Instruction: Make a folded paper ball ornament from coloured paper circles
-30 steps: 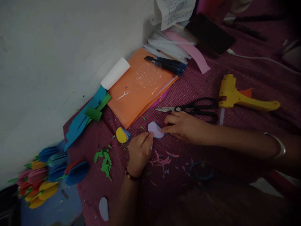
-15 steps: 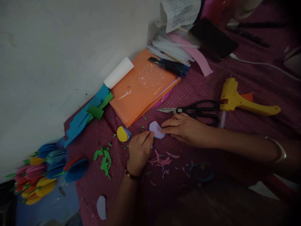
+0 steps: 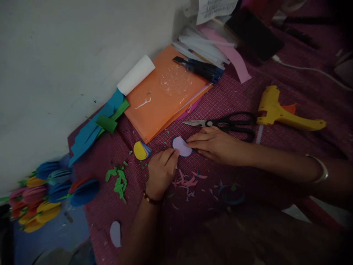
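Note:
Between my hands lies a small rounded lavender paper cutout [image 3: 182, 147] with a thin blue rim, perhaps layered. My left hand [image 3: 162, 173] is closed, its thumb and forefinger pinching the cutout's lower left edge. My right hand [image 3: 216, 145] holds the opposite edge with fingertips; its fingers are long and close together, and the thumb is hardly visible. Just beyond the right hand are black-handled scissors [image 3: 220, 123], blades pointing left. A folded yellow and blue paper piece [image 3: 141, 150] rests left of the cutout, near my left hand.
A yellow glue gun [image 3: 275, 112] lies at right. Behind are an orange paper stack [image 3: 165, 92], a white roll [image 3: 136, 75] and a dark phone [image 3: 253, 35] on a cable. Green scraps [image 3: 120, 182], pink scraps [image 3: 187, 181] and colourful paper tulips [image 3: 41, 195] lie nearer.
The whole view has shifted slightly, so things sit a little higher and further left. Both hands stay on the lavender cutout, which seems slightly turned.

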`<state>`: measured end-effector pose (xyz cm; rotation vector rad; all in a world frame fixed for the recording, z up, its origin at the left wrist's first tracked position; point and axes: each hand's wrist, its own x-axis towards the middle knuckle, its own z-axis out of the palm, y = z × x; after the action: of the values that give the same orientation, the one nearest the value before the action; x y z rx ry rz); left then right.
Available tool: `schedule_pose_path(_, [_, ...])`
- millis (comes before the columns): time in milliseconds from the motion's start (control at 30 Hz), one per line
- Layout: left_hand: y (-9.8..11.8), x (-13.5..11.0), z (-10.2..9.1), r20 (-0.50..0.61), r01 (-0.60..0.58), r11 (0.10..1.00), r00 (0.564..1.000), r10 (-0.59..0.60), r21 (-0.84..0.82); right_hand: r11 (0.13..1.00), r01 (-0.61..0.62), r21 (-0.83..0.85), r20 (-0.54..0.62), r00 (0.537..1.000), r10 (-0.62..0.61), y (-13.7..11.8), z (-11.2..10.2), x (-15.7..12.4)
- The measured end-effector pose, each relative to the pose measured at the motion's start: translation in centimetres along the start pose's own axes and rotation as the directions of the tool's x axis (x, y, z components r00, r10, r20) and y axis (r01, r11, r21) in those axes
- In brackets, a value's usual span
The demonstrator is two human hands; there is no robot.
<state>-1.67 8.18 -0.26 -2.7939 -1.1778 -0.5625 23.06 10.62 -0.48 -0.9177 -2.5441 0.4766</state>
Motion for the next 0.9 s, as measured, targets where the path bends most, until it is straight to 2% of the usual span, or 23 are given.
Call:
schedule_pose_path(400, [0.22,0.1,-0.1,0.064,0.024,1.0,0.998,-0.025,0.02,1.0,0.0,0.012,0.021,1.0,-0.001,-0.07,-0.23,-0.02])
schedule_pose_path(600, [0.29,0.11,0.2,0.068,0.077,0.997,0.995,-0.078,0.021,0.999,-0.006,0.04,0.016,1.0,0.006,-0.17,-0.38,-0.01])
schedule_pose_path(900, [0.26,0.37,0.19,0.086,0.081,0.997,0.993,-0.08,-0.008,1.0,0.022,-0.022,0.039,0.999,-0.021,-0.6,0.23,0.84])
